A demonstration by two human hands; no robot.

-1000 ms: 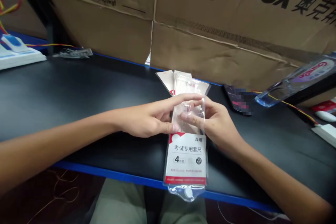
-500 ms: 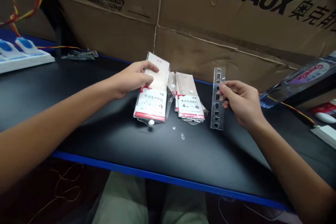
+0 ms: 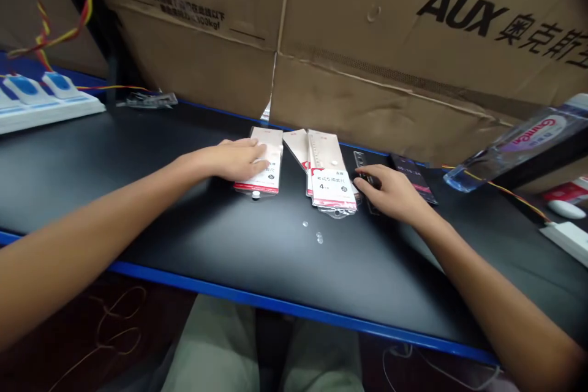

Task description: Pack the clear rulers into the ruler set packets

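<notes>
My left hand (image 3: 239,159) lies flat with its fingers stretched over a white and red ruler-set packet (image 3: 257,186) on the black table. Thumb and fingers of my right hand (image 3: 388,190) are closed about a clear stencil ruler (image 3: 359,160), now low at the tabletop; the hand covers its middle. Between the hands rests a stack of similar packets (image 3: 333,187), the top one showing a clear ruler and a white button. Another packet (image 3: 296,146) sticks out at an angle behind it. Small clear discs (image 3: 320,237) lie in front.
Behind the table stands a large cardboard box (image 3: 344,92). A dark phone (image 3: 416,179) and a tilted water bottle (image 3: 519,141) are at the right. On the left is a white power strip (image 3: 55,111) with plugs. The blue table edge (image 3: 275,303) runs along the front.
My left hand has lowered its packet from a raised, tilted position onto the table. My right hand has brought the stencil ruler down and left, beside the stack, uncovering the phone.
</notes>
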